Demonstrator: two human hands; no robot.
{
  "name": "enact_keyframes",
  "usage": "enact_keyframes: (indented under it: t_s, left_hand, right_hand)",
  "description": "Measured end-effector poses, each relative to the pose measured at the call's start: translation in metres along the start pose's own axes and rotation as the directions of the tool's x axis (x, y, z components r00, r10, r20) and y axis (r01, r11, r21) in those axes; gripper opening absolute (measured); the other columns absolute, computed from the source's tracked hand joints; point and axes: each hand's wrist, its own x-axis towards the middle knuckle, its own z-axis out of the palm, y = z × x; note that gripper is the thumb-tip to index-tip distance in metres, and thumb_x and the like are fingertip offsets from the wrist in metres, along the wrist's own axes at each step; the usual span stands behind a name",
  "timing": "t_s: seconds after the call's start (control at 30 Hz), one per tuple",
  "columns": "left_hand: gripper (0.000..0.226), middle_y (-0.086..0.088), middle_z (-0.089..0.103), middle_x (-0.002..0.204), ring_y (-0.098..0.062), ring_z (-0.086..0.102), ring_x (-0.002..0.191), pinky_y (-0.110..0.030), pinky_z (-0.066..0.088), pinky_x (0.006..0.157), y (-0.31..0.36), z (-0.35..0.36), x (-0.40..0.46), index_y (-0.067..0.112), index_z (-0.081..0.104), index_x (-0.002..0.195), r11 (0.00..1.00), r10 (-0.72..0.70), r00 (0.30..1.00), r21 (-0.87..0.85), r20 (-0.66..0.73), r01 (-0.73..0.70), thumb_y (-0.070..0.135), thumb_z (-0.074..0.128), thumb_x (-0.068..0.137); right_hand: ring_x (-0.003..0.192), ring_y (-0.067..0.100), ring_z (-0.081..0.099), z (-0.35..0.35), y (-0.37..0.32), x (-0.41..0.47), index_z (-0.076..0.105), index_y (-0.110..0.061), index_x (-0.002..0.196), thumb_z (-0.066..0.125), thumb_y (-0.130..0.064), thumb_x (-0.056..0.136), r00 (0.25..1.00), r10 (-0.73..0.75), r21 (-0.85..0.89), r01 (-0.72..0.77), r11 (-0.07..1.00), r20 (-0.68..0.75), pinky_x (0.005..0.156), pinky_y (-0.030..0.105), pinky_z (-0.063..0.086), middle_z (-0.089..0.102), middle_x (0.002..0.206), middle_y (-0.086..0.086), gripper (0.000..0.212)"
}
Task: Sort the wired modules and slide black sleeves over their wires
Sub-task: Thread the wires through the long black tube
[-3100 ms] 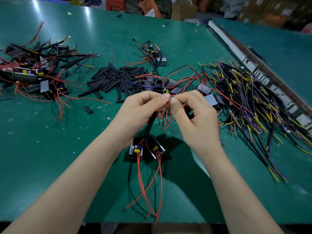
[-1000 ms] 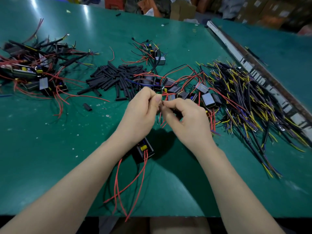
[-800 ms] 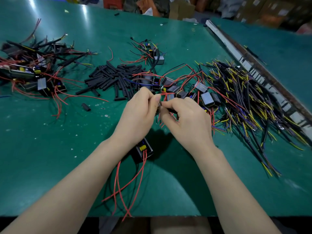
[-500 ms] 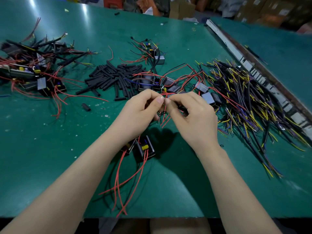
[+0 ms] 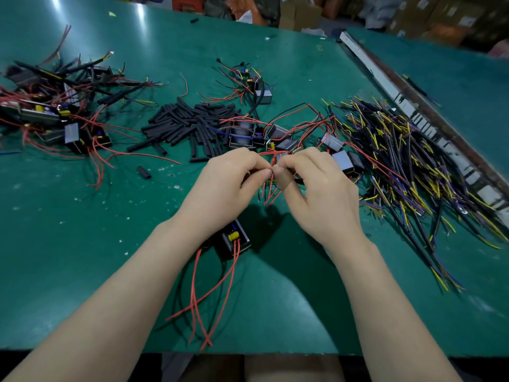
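Pinched red wires (image 5: 271,172) between thumb and forefinger of both hands at frame centre: left hand (image 5: 228,186) and right hand (image 5: 316,188) met tip to tip, each grip clamped on the thin strands. Could not tell whether a black sleeve sat inside the left grip; hidden by fingers.

Held module (image 5: 234,239) hung below the left wrist, lower centre, red leads trailing toward the bottom edge of the tabletop (image 5: 82,244). Loose black sleeves (image 5: 190,125) piled upper centre, well apart from the hands. Unsorted modules (image 5: 283,139) tangled just above the fingers. Sleeved bundle (image 5: 407,161) spread at right, another heap (image 5: 55,114) upper left.

Risks, judged: frayed or splayed wire ends likely to snag on a sleeve mouth if not bunched tight. Strands from the tangle just above could get caught in with the held ones, dragging a neighbouring module. Dangling module's weight might pull wires out of the pinch. Long leads near the tabletop edge could hook on a forearm.
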Motion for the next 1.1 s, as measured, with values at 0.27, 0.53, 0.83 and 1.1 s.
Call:
enact_keyframes:
  t_s: [0.27, 0.53, 0.83, 1.1]
  left_hand:
    - [0.011, -0.012, 0.06, 0.082, -0.026, 0.056, 0.076, -0.03, 0.043, 0.07, -0.003, -0.001, -0.002, -0.002, 0.066, 0.091, 0.975, 0.194, 0.978, 0.098, 0.079, -0.201, 0.005, 0.059, 0.09]
    - [0.012, -0.002, 0.056, 0.091, -0.005, 0.052, 0.079, -0.01, 0.038, 0.077, -0.006, 0.001, 0.004, 0.008, 0.07, 0.096, 0.995, -0.003, 0.994, -0.1, 0.109, 0.014, 0.011, 0.06, 0.091]
    - [0.016, 0.0, 0.053, 0.098, 0.007, 0.049, 0.079, -0.001, 0.034, 0.072, 0.001, 0.001, 0.003, 0.026, 0.061, 0.079, 0.912, -0.241, 0.951, -0.292, 0.191, 0.29, 0.02, 0.056, 0.093]
    - [0.015, 0.012, 0.052, 0.097, -0.002, 0.047, 0.103, -0.001, 0.033, 0.085, 0.002, 0.0, 0.002, 0.012, 0.068, 0.092, 0.896, -0.24, 0.948, -0.33, 0.207, 0.298, 0.018, 0.055, 0.094]
  right_hand:
    - [0.06, -0.002, 0.044, -0.002, 0.009, 0.005, 0.059, -0.028, 0.075, 0.057, -0.022, 0.095, 0.894, 0.228, 0.387, -0.381, 0.839, 0.386, 0.06, 0.012, 0.034, 0.052, 0.064, -0.017, 0.021]
    - [0.061, 0.012, 0.058, -0.004, 0.012, 0.005, 0.06, -0.028, 0.081, 0.056, -0.031, 0.096, 0.817, 0.275, 0.495, -0.537, 0.683, 0.507, 0.06, 0.027, 0.042, 0.061, 0.064, -0.007, 0.015]
    - [0.077, 0.009, 0.059, -0.004, 0.012, 0.006, 0.057, -0.038, 0.078, 0.055, -0.029, 0.096, 0.911, 0.209, 0.505, -0.375, 0.778, 0.354, 0.077, 0.025, 0.043, 0.057, 0.074, -0.017, 0.02]
    - [0.067, -0.005, 0.052, -0.008, 0.01, 0.004, 0.06, -0.036, 0.079, 0.059, -0.027, 0.094, 0.938, 0.164, 0.527, -0.311, 0.791, 0.306, 0.067, 0.012, 0.035, 0.056, 0.064, -0.023, 0.018]
